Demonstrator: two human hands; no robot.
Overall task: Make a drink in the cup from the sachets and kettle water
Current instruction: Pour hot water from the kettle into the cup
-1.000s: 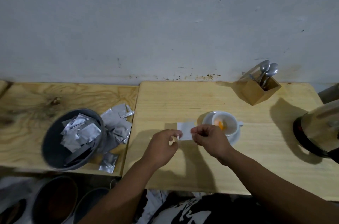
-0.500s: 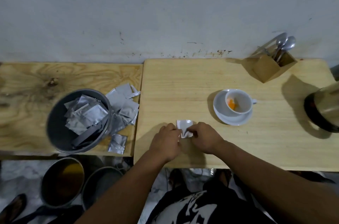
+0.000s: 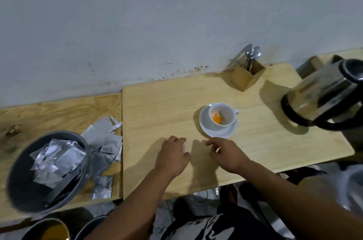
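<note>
- Head view, step in hand: orange powder (image 3: 216, 120) is already seen in the cup (image 3: 223, 114), so the sachet stage is judged to be finished or nearly so. Water has not yet been added; no liquid is visible in the cup.
- Head view, left hand (image 3: 173, 154): it is positioned in front of the cup and to its left, low over the tabletop (image 3: 157, 106). The fingers are curled together on a small pale item, taken to be the emptied sachet (image 3: 184, 147); only a sliver of it is visible.
- Head view, right hand (image 3: 225, 153): it is positioned just in front of the saucer (image 3: 218, 131). The fingers are loosely parted and nothing is seen held.
- Head view, next move: disposal of the sachet toward the grey bin (image 3: 45, 171), far left of the cup, is judged likely. The kettle (image 3: 326, 98), right of the cup and well apart from it, must then be lifted and poured with care, as the cup is shallow.
- Head view, cup: it is white, upright, set on the saucer, with the handle turned toward the kettle. The powder lies against the inner wall on the side away from the handle.
- Head view, stirring: spoons (image 3: 252, 56) are held in a wooden holder (image 3: 245, 77) behind the cup.
</note>
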